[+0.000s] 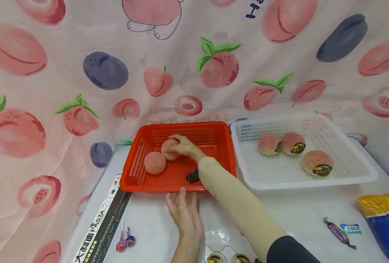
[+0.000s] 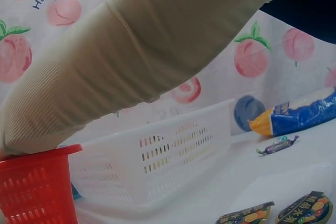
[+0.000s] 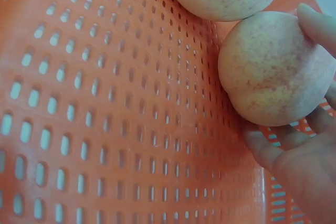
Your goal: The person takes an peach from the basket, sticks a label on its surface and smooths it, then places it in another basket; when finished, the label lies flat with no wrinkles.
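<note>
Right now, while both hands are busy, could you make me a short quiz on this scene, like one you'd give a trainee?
1. Count: how many peaches are in the white basket?
2. True or false: both hands are holding peaches.
3. Name it: what sweets lie between the pasta box and the left hand?

Key:
1. Three.
2. False. Only the right hand grips a peach, inside the red basket; the other hand is at that basket's near side without one.
3. Two lollipops.
</note>
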The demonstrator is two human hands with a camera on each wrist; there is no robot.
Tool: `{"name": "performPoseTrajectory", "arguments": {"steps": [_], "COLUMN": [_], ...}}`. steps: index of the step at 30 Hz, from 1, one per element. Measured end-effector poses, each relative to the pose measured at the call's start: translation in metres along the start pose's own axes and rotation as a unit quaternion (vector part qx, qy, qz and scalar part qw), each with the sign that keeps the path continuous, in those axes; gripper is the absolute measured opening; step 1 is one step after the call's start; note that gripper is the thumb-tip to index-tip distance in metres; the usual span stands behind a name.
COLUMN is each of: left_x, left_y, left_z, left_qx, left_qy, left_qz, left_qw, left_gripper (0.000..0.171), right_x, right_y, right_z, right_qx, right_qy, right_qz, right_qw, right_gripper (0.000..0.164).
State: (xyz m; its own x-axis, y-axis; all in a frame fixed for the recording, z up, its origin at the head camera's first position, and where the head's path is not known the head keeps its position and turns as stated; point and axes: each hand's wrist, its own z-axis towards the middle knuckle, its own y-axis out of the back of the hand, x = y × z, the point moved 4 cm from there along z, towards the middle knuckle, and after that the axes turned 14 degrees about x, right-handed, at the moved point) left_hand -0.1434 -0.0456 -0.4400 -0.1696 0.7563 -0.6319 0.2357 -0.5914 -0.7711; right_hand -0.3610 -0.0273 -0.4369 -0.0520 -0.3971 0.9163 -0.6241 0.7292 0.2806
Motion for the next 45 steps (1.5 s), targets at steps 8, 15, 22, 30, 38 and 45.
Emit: {"name": "performPoseTrajectory", "arguments": {"steps": [8, 15, 22, 30, 38, 45], "left_x": [0.0, 0.0, -0.001, -0.003, -0.003, -0.004], "left_y": [0.0, 0.0, 0.002, -0.001, -0.001, -0.001], "left_z": [-0.001, 0.0, -0.003, -0.003, -0.002, -0.001], "left_qx": [0.004, 0.009, 0.008, 0.022, 0.024, 0.031], "left_qy": [0.0, -0.001, 0.005, 0.009, 0.01, 0.002], "left_qz": [-0.002, 0.004, 0.016, 0.014, 0.012, 0.003], "left_qw": [1.0, 1.0, 0.9998, 0.9996, 0.9996, 0.9995], "left_gripper": [0.037, 0.038, 0.041, 0.04, 0.037, 0.035], "right_x": [0.002, 0.013, 0.022, 0.044, 0.059, 0.068], "right_y": [0.005, 0.013, 0.024, 0.035, 0.042, 0.046], "right_z": [-0.004, -0.015, -0.035, -0.068, -0.105, -0.144], "right_qx": [0.0, -0.011, -0.028, -0.048, -0.06, -0.072], "right_qy": [0.02, 0.028, 0.035, 0.054, 0.104, 0.144], "right_qz": [0.004, 0.015, 0.023, 0.03, 0.038, 0.07], "right_qw": [1.0, 0.999, 0.999, 0.997, 0.992, 0.984], "right_gripper": [0.053, 0.055, 0.059, 0.06, 0.057, 0.047]}}
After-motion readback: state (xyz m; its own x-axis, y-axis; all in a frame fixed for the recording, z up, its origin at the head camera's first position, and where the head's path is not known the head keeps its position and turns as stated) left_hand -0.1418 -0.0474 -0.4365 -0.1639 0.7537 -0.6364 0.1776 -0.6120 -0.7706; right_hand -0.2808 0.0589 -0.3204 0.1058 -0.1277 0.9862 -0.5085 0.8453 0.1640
